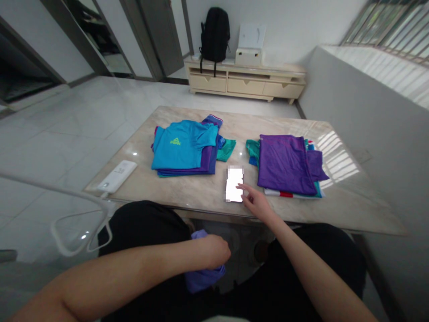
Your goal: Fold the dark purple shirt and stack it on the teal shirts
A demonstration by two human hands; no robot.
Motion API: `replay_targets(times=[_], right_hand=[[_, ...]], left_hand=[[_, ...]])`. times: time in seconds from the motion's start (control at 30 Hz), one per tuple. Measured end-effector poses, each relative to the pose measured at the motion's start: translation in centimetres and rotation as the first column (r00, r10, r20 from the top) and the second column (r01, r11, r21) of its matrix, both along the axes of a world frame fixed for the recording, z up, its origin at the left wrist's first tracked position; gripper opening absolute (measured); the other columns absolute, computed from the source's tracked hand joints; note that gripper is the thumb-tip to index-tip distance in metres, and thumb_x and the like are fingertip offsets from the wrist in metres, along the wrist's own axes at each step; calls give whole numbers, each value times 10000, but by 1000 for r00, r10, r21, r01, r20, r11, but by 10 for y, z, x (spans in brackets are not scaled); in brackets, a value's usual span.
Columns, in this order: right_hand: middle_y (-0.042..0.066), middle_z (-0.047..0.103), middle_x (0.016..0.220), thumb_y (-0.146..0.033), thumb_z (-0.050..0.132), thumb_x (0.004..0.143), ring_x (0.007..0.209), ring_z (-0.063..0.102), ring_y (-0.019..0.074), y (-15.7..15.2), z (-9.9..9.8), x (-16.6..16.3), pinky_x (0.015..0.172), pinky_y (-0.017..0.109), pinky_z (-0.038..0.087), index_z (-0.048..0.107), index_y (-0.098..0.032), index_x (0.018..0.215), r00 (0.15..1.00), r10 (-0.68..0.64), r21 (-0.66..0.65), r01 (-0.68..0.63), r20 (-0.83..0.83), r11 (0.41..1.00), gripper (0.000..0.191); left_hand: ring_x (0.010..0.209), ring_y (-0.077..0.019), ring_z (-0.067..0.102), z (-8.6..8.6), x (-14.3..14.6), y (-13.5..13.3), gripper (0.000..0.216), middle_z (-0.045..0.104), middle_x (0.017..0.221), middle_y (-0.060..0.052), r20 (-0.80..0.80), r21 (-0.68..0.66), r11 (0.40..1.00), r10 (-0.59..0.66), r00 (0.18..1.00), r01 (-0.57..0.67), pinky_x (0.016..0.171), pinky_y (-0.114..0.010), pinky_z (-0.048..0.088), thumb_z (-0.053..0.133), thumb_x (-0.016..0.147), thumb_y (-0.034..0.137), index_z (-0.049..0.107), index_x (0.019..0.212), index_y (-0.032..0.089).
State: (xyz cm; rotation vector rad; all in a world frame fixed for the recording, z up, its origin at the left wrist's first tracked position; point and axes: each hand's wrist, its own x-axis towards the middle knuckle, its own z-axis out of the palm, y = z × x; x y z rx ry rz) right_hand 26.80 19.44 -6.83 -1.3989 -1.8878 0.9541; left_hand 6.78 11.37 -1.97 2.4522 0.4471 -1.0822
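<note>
My right hand [255,201] reaches onto the marble table [351,205]. Its index finger touches the lit screen of a phone [233,184] lying flat near the front edge, and the other fingers are curled. My left hand [214,251] is below the table edge over my lap, closed round a bunched lilac cloth [201,277]. A pile of folded shirts with a blue one on top [184,145] lies left of the phone. Right of the phone lies a second pile topped by a purple garment [284,162].
A white power bank [117,176] with a cable sits at the table's left corner. A low cream cabinet [246,81] at the far wall carries a black backpack [214,35] and a white box [248,56]. A grey wall runs along the right.
</note>
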Motion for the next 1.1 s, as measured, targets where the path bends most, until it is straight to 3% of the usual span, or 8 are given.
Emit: replay_targets(times=[0.27,0.4,0.47,0.6,0.73,0.9,1.1], right_hand=[[-9,692,753,-278,538,947,556,535,149,1,-3,2,582,263,431,622,-250,1393,1000,9,-15,-9,-4,1000,454],[56,767,1137,-261,532,935,589,584,135,3,-3,2,606,274,478,609,-241,1380,996,-37,-20,35,-82,999,452],[68,752,1223,-249,529,926,601,600,137,5,-4,3,607,280,487,635,-228,1319,991,-72,-7,71,-110,997,407],[61,803,1021,-296,498,966,589,623,157,7,-7,5,600,283,479,717,-204,1099,988,-130,0,131,-84,991,272],[54,804,889,-332,502,982,611,650,170,6,-8,6,632,279,465,756,-202,940,989,-144,23,145,-34,989,288],[41,792,812,-298,526,965,617,653,177,4,-5,6,608,268,410,775,-213,893,989,-144,56,144,11,988,273],[34,812,904,-295,503,977,590,656,163,4,-5,6,623,268,461,749,-219,935,990,-139,48,139,-13,989,261]], left_hand=[[855,-336,773,9,1,1,214,804,984,-195,1,3,1000,13,1000,-13,728,-419,626,658,845,117,797,1007,106],[855,-327,774,13,0,1,204,806,995,-187,17,6,1000,21,1000,-21,727,-418,628,663,840,112,795,995,120],[832,-328,774,14,0,1,199,806,975,-191,22,10,1000,24,999,-25,708,-419,628,669,831,103,795,985,118],[828,-328,774,13,0,1,202,806,970,-195,16,9,1000,9,1000,-10,706,-407,627,663,829,97,795,981,105],[824,-335,772,11,0,1,211,806,963,-185,13,18,1000,6,1000,-6,698,-411,630,663,820,88,796,983,105],[797,-331,772,10,0,-1,198,806,929,-173,17,34,999,0,1000,-1,684,-422,642,673,825,88,800,974,117],[802,-329,775,9,-1,-1,174,807,930,-169,32,31,1000,-2,999,1,695,-427,648,686,832,110,799,963,132]])
